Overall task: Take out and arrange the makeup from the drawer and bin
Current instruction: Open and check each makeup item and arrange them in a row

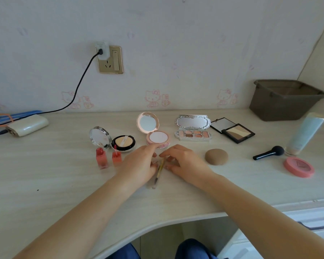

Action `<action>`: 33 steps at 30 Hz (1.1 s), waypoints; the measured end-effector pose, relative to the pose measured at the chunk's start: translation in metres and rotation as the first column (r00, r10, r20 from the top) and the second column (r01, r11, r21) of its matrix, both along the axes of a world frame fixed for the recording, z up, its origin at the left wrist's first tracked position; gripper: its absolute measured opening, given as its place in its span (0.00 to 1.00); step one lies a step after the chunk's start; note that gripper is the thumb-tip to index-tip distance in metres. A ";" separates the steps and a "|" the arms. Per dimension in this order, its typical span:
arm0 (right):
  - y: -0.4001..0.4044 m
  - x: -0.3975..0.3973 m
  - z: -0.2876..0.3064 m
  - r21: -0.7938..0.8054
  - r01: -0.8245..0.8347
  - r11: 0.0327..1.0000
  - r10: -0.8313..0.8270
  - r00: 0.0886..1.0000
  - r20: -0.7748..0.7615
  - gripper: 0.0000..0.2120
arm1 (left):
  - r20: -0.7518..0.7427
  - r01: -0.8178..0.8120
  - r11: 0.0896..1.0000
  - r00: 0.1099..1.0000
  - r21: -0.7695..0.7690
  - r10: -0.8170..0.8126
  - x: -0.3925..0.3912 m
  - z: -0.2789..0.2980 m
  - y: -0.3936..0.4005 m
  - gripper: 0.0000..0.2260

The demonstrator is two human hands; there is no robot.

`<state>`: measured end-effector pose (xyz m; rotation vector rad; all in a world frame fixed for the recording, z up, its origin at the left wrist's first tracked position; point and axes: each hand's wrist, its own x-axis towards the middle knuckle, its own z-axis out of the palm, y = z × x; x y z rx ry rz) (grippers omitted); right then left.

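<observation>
Both hands meet at the middle of the desk (45, 176) over a thin yellow-handled makeup brush (159, 170) that lies on the desktop, its clear-capped end pointing toward the desk's front edge. The left hand (140, 163) has its fingers curled against the handle from the left; the right hand (183, 161) curls its fingertips onto the upper end from the right. Whether either hand truly pinches the brush or only touches it cannot be told.

Just behind the fingers sits an open pink round compact (153, 129) with its mirror lid upright. To its left are an open black cushion compact (123, 143) with a beige puff and a silver mirror lid, and in front of that two small red lip gloss bottles (108, 157) standing side by side. To the right lie an ornate silver eyeshadow palette (193, 128), open, and a black contour palette (232, 129), also open. A brown round puff (216, 156) rests near the right hand. Farther right are a black powder brush (268, 152), a pale blue tube (305, 133) and a closed pink round case (298, 166). The brown plastic bin (284, 100) stands at the back right corner.

No lettering is legible anywhere; the wallpaper carries Hello Kitty prints (152, 98).
</observation>
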<state>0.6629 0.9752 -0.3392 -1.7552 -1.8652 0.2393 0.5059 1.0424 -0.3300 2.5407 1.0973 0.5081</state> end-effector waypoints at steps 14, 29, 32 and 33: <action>-0.049 0.043 0.021 0.107 0.224 0.969 -0.196 0.955 -0.224 0.15 | 0.112 0.149 0.977 0.980 0.151 -0.167 0.054 0.028 -0.022 0.15; -0.147 0.190 0.018 0.183 0.631 0.754 -0.589 0.773 -0.238 0.13 | -0.039 0.454 0.885 0.891 0.106 -0.452 0.244 0.026 -0.085 0.17; -0.146 0.204 0.012 0.122 0.628 0.769 -0.611 0.777 -0.151 0.13 | -0.129 0.446 0.885 0.893 0.134 -0.430 0.264 0.021 -0.092 0.16; -0.145 0.207 0.012 0.103 0.625 0.774 -0.612 0.780 -0.130 0.13 | -0.149 0.442 0.886 0.894 0.142 -0.422 0.268 0.020 -0.093 0.15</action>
